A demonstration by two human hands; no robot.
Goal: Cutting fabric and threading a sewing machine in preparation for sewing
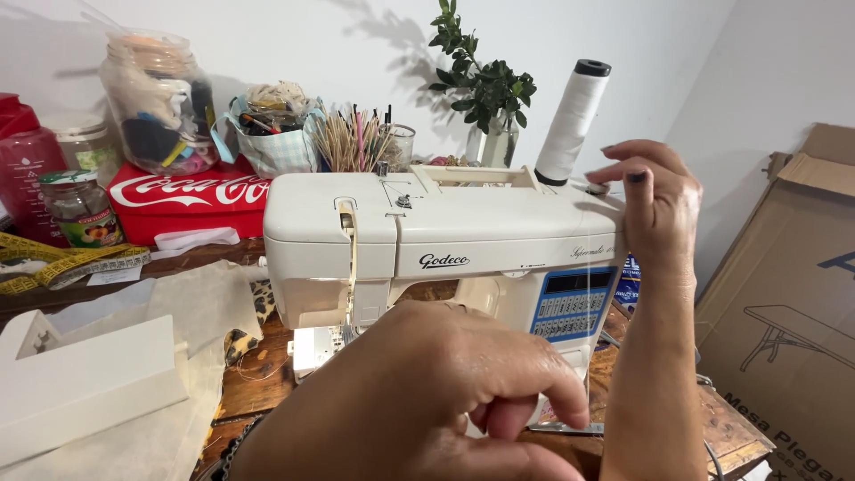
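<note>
I'm pinching a fine white thread (590, 356) with both hands: my right hand (657, 207) is gripping it up by the sewing machine (445, 240) top, beside the thread cone (572, 120); my left hand (445, 392) is nipping it below.

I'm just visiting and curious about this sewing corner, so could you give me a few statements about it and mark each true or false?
1. The cream plastic sewing machine stands on a wooden table. True.
2. The right hand is raised beside the tall white thread cone. True.
3. The thread cone is red. False: it is white.
4. The left hand holds scissors. False: no scissors show.
5. The folded brown cardboard box leans on the left. False: on the right.
</note>
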